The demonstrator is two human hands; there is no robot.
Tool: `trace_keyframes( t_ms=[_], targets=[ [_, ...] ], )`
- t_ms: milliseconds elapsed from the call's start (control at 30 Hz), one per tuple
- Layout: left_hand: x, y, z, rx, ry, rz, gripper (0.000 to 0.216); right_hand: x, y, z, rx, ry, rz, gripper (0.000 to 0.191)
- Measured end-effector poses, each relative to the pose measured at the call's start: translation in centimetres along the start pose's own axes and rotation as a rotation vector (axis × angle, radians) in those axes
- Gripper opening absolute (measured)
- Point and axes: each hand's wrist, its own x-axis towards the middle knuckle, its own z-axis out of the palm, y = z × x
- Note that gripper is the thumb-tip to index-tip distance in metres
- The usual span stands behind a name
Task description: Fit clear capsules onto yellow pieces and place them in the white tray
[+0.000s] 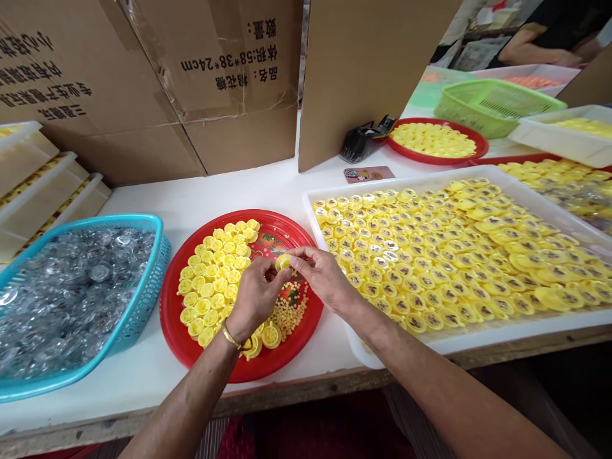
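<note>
Over the red round tray (169, 319), both hands meet at one small yellow plastic cup-like piece (283, 261). My left hand (257, 287) pinches it from the left, a gold bracelet on the wrist. From the right, my right hand (321, 275) grips its edge between thumb and fingers. Rows of similar yellow pieces (217, 268) fill the tray's left side. Small pale-yellow bits (292, 315) lie loose on its right side, below the hands. Part of the held piece is hidden by my fingers.
A blue basket (160, 248) of clear plastic domes stands left, near stacked white trays (71, 172). At right, a white tray (329, 223) holds yellow pieces with printed discs. Cardboard boxes (239, 127) wall the back; a black tape dispenser (363, 140) stands there. Another person's arm (535, 51) shows top right.
</note>
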Motion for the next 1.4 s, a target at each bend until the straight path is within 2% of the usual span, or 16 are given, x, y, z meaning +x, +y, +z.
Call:
trace_keyframes(
  t_ms=[133,233,333,467,700,800,933,1100,1200,1400],
  targets=[
    [0.2,0.2,-0.6,-0.446,-0.156,-0.203,0.032,-0.3,-0.7,0.3,0.149,-0.047,0.058,0.026],
    [0.3,-0.1,-1.2,-0.759,-0.235,-0.364,0.028,-0.4,-1.1,0.4,0.245,-0.121,0.122,0.031],
    [0.3,-0.5,-1.6,-0.908,-0.274,-0.432,0.023,-0.4,-1.2,0.4,0.281,-0.159,0.165,0.03],
    [0.3,-0.9,-1.5,-0.981,-0.303,-0.459,0.02,-0.4,-1.3,0.3,0.262,-0.154,0.197,0.027],
    [0.4,-0.8,-1.2,-0.899,-0.302,-0.46,0.026,-0.4,-1.2,0.3,0.233,-0.183,0.206,0.03],
    [0.3,-0.6,-1.0,-0.672,-0.277,-0.327,0.034,-0.4,-0.9,0.3,0.196,-0.179,0.167,0.025],
    [-0.1,-0.5,-0.8,-0.312,-0.181,-0.154,0.04,-0.4,-0.5,0.2,0.162,-0.135,0.147,0.023],
    [-0.7,-0.5,-0.7,-0.43,-0.158,-0.152,0.044,-0.3,-0.4,0.0,0.128,-0.132,0.085,0.024],
    [-0.9,-0.7,-0.2,-0.403,-0.102,-0.099,0.039,-0.3,-0.3,-0.2,0.043,-0.152,0.042,0.024],
    [-1.1,-0.2,1.0,-0.339,-0.005,0.012,0.035,-0.9,-0.3,0.3,0.058,-0.165,0.04,0.025]
  ],
)
